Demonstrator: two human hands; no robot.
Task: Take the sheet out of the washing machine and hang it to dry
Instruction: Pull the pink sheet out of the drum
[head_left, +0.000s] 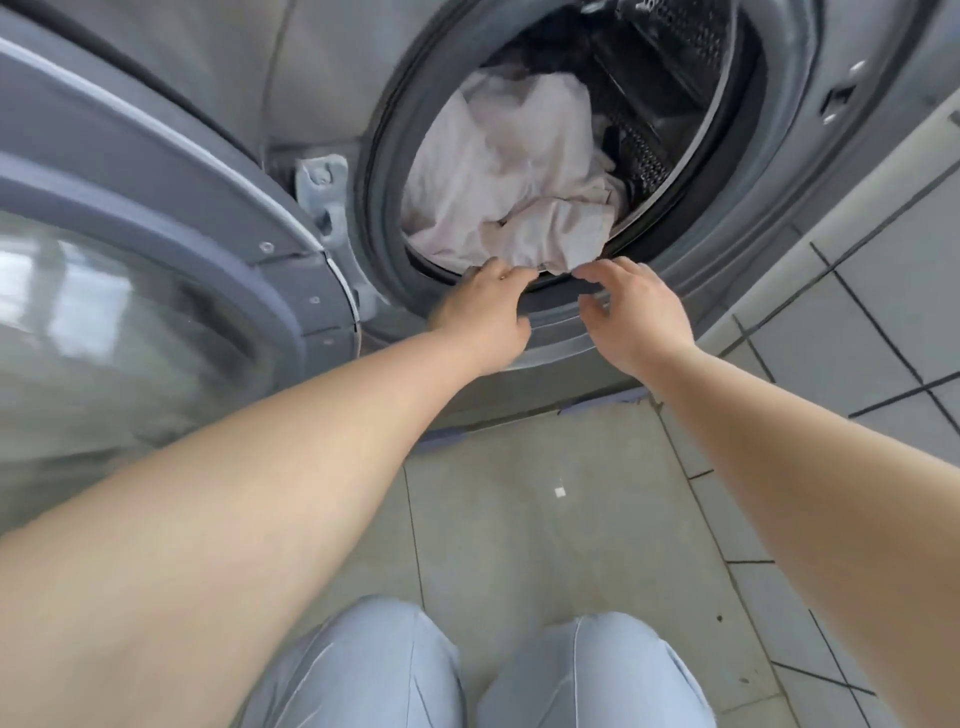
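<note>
Head view, only one we have: we're crouched at the washing machine (332, 104), its door (156, 260) swung open to the left of the drum mouth. The sheet (511, 176), pale and crumpled, sits inside the drum (670, 88), bunched against the lower-left of the opening, with a fold reaching the bottom of the door seal (387, 218). Our left hand (483, 312) is at that fold, fingers curled onto the cloth edge; looks like a pinch just starting, not a full grab. Our right hand (631, 317) hovers just beside it over the seal lip, fingers loosely bent, holding nothing that we can see. Risks from here: dark laundry shows behind the sheet, so it may be tangled and drag other items out; a wet sheet pulled by one corner may snag on the seal; and slack could drop onto the tiled floor (519, 519) below the opening and pick up dirt.
</note>
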